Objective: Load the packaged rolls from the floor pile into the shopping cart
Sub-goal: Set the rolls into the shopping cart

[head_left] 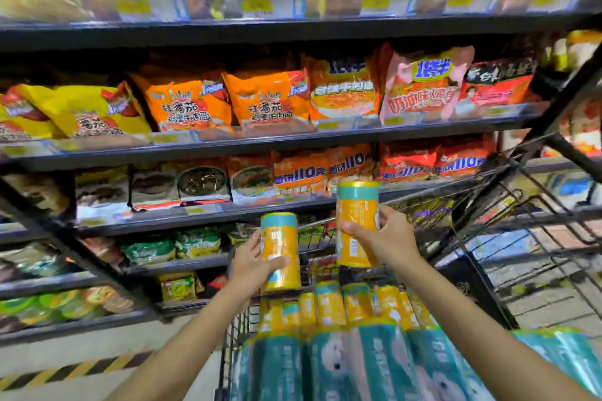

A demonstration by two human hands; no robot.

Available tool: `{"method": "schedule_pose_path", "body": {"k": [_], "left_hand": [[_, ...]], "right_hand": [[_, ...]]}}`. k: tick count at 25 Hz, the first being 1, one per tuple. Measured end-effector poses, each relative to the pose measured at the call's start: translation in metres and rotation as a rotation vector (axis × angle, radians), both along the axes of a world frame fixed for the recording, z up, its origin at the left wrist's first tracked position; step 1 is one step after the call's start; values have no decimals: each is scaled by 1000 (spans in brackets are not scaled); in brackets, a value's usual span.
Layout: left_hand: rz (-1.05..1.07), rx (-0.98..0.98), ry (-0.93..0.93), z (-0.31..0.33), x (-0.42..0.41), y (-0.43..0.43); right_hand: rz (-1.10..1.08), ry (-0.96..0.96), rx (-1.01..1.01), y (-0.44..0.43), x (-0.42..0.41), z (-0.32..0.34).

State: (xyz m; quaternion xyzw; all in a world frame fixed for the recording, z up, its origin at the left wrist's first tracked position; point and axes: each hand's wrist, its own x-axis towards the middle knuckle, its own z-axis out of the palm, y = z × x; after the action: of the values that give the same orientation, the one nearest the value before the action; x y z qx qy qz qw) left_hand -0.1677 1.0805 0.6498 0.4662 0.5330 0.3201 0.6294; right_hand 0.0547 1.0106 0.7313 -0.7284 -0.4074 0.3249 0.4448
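Hands both full. The left hand (250,265) wraps an upright roll (280,238), thumb across the front, fingers behind. The right hand (387,239) grips a second roll (357,208) round its lower half, held a little higher and further right. The two do not touch. Both have orange-yellow wrappers with a teal band at the top.

Position: both are held in the air over the far end of the cart (226,365), above its load, not yet set down.

Cart contents: a row of like orange rolls (329,306) stands side by side across the far part. Nearer the camera, teal packs (325,368) fill the basket across its width. Blur prevents a count.

Surroundings: shelves (293,143) of noodle packets (267,98) beyond the cart. Floor (81,355) at left, with a striped strip (65,371).

Floor pile: not in view. What remains there cannot be told.

Progress (judgement): well along. The cart already carries a good many rolls and looks close to full across its near half. This pair is in transit.

Left to do: set the two down, probably with or on the orange row, where there appears to be room. After that, go back for whatever is left in the pile, if anything is.
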Motion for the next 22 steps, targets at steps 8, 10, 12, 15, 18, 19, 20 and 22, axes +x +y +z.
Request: {"method": "schedule_pose_path", "body": {"k": [8,10,12,15,18,19,20,22], "left_hand": [[49,-392,-11,-109,-5,16],[70,-461,15,-135,-12,15],[123,-502,46,-161,-14,13],[100,-468,133,-186,-8,5],[110,-506,163,-199,-2,-1],[109,-536,157,-204,1,-1],[100,-550,149,-205,3,0],[20,-525,217,-209,6,0]], "right_hand": [[23,30,-182,24,33,-60],[11,57,-229,24,39,-78],[29,50,-236,23,39,-88],[43,45,-259,23,43,-97],[57,3,-292,22,46,-112],[57,-3,-304,22,44,-115],[60,0,-308,22,44,-120],[64,4,-308,21,41,-127]]}}
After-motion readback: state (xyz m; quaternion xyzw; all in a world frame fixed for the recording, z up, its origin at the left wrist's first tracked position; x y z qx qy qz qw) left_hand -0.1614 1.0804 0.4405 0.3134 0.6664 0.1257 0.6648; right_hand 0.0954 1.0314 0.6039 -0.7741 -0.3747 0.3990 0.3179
